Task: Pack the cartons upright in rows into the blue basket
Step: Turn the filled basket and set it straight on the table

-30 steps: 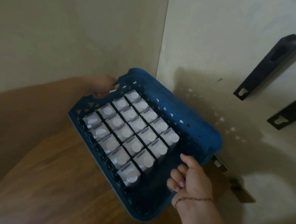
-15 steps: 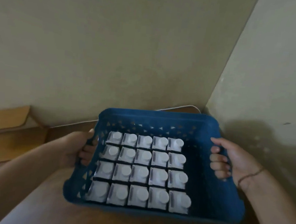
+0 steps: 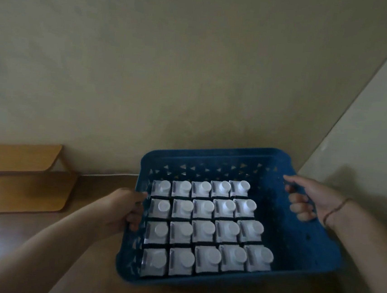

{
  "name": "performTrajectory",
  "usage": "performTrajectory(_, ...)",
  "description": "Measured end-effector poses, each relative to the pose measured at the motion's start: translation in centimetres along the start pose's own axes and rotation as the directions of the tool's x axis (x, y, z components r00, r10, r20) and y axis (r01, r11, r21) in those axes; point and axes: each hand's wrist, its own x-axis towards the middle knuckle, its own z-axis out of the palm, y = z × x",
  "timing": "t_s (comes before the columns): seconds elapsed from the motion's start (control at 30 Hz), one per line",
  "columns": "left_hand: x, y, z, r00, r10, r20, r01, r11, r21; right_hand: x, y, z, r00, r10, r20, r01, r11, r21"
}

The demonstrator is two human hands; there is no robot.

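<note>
The light is dim, so the print on the cartons (image 3: 206,228) cannot be read; you see only their pale tops and round white caps. Their sides and bases are hidden inside the blue basket (image 3: 296,246), and the near wall covers the lower part of the front row. Your forearms run out of the bottom edge on both sides. Whether the basket rests on the wooden table (image 3: 38,230) or is lifted off it cannot be told from this angle.

Your left hand (image 3: 125,207) grips the basket's left rim, fingers curled over the edge and down the inside wall, thumb hidden outside it. Your right hand (image 3: 305,199) grips the right rim further back, fingers curled inward over the edge with knuckles showing inside the basket; a thin cord bracelet (image 3: 334,210) circles that wrist.

The cartons stand upright in four rows of five, touching one another and pushed toward the left wall. A bare strip of basket floor lies between them and the right wall. The basket sits in the corner where the beige wall (image 3: 171,73) meets a paler side wall (image 3: 377,140), its far rim close to the back wall.

To the left, well apart from the basket, a curved wooden board (image 3: 18,188) lies on the table, cut off by the left edge.
</note>
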Motion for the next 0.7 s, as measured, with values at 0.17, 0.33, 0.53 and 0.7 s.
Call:
performTrajectory(0.17, 2.7, 3.0, 3.8, 0.999, 0.034, 0.011, -0.033, 0.999, -0.015, 2.6, -4.2, -3.1, 0.998, -0.034, -0.052, 0.033, 0.999, -0.031)
performTrajectory(0.33, 5.2, 4.3, 7.8, 0.997, 0.079, 0.006, -0.078, 0.996, -0.033, 6.1, -3.9, -5.9, 0.994, -0.045, -0.099, 0.035, 0.995, -0.098)
performTrajectory(0.53, 5.7, 2.6, 7.8, 0.924, 0.376, -0.069, -0.365, 0.921, 0.138, 7.1, -2.0, -7.3, 0.942, -0.274, -0.195, 0.217, 0.938, -0.269)
performTrajectory(0.7, 1.8, -4.7, 8.6, 0.615, 0.769, -0.174, -0.759, 0.637, 0.133, 1.8, 4.7, -6.4, 0.596, -0.598, -0.535, 0.523, 0.796, -0.307)
